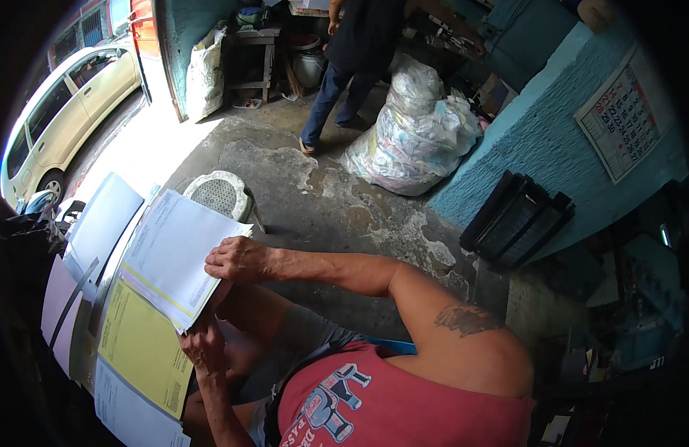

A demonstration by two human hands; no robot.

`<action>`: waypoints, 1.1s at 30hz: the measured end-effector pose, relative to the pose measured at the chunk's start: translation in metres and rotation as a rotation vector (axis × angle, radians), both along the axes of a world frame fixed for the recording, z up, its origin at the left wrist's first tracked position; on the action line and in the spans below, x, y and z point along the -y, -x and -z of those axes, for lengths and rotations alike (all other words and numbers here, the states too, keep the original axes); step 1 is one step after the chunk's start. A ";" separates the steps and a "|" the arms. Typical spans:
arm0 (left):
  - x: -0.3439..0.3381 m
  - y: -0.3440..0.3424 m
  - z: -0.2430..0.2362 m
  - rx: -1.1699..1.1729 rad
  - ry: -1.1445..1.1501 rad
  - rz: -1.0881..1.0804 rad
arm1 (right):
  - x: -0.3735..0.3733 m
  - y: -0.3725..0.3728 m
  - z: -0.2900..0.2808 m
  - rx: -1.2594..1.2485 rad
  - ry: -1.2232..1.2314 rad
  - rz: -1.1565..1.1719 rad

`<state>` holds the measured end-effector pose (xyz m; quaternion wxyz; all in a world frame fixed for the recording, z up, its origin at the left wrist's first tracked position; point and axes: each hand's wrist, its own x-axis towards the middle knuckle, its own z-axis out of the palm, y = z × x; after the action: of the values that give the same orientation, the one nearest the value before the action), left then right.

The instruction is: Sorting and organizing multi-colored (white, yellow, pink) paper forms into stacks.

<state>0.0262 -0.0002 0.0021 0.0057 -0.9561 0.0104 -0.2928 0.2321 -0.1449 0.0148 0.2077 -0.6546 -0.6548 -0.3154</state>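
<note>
A stack of white printed forms (179,249), with yellow sheets showing along its edges, tilts at the left over a work surface. My right hand (240,259) is closed on the stack's right edge, its fingers curled over the top sheet. Lower down, my left hand (204,344) grips the near corner; its fingertips are partly hidden by the paper. Just below lie a pile of yellow forms (144,346) and a pile of pale white forms (132,408). Further left are blank white sheets (102,223) and pinkish sheets (59,313), with a dark strap across the latter.
A round plastic stool (219,195) stands beyond the papers. Big clear bags of scrap (419,134) lean against the blue wall (534,112), and black crates (516,220) rest at its foot. Another person (352,67) stands at the back. Outside the doorway is a cream car (68,104).
</note>
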 end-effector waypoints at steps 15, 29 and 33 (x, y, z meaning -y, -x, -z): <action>-0.009 0.002 -0.019 0.028 -0.034 -0.024 | 0.012 0.009 -0.029 -0.169 0.309 0.024; -0.016 0.038 -0.034 0.158 0.010 -0.075 | 0.008 0.018 -0.030 -0.149 0.420 0.042; -0.037 0.136 -0.038 0.137 0.106 -0.346 | 0.007 0.014 -0.028 -0.203 0.356 0.056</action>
<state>-0.1100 0.0370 0.0401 0.0064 -0.9204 -0.1701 -0.3521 0.2181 -0.1520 0.0430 0.1446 -0.7273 -0.6576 -0.1328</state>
